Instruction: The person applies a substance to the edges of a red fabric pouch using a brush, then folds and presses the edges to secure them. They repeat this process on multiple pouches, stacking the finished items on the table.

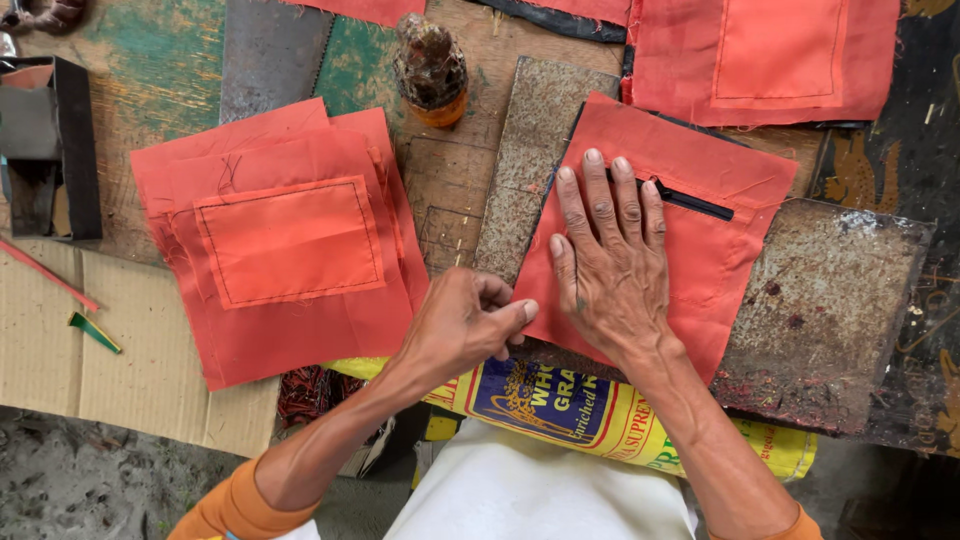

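Right hand point(612, 265) spread flat on one orange fabric square point(720, 250), left hand point(465, 325) pinching its lower-left edge, one stack of orange pocket-stitched fabric pieces point(285, 250) beside, one brown bottle point(430, 70) above.

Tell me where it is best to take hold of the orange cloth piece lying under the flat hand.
Probably the lower left corner of the orange cloth piece, coming from the left. It lies free at the edge, where the left hand already pinches, while the right hand presses the middle flat.

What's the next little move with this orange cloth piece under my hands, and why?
Probably slide the left hand along the near edge of the orange cloth, smoothing it. The right hand lies flat on it, and the left pinches its corner.
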### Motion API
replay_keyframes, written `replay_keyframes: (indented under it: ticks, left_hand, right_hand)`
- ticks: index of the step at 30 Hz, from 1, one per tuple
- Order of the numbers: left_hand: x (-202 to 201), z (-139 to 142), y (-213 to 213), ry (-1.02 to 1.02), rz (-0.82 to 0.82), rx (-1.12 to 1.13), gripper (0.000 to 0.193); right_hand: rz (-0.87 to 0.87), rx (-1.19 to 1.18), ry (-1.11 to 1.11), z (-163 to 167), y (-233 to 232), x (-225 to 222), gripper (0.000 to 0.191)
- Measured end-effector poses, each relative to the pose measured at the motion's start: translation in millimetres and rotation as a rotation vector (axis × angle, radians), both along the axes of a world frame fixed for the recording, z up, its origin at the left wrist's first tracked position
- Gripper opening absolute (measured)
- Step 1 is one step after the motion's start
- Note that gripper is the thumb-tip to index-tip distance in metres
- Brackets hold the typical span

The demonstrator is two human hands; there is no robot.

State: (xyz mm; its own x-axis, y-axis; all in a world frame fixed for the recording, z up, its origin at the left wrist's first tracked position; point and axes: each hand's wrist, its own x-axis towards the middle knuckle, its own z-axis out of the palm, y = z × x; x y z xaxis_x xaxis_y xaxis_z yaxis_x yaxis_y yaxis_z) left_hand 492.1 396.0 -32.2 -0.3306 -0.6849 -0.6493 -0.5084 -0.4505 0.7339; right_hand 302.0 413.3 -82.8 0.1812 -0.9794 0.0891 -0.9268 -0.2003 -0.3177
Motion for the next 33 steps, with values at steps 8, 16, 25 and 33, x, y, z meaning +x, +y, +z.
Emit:
replay_keyframes:
  ticks: [8, 16, 25, 33]
  left_hand:
    - [11, -8, 9, -0.003, 0.021, 0.050, 0.033]
    - [12, 1, 9, 0.009, 0.007, 0.021, 0.033]
    - [14, 2, 7, 0.021, 0.012, 0.033, 0.034]
    - [14, -1, 5, 0.019, 0.011, 0.065, 0.034]
  right_hand:
    - [-0.001, -0.012, -0.027, 0, 1, 4, 0.064]
    - [-0.067, -0.028, -0.001, -3, -3, 10, 0.058]
    - [-0.097, -0.046, -0.069, -13, 1, 15, 0.057]
    - [-0.098, -0.051, -0.011, -11, -1, 17, 0.058]
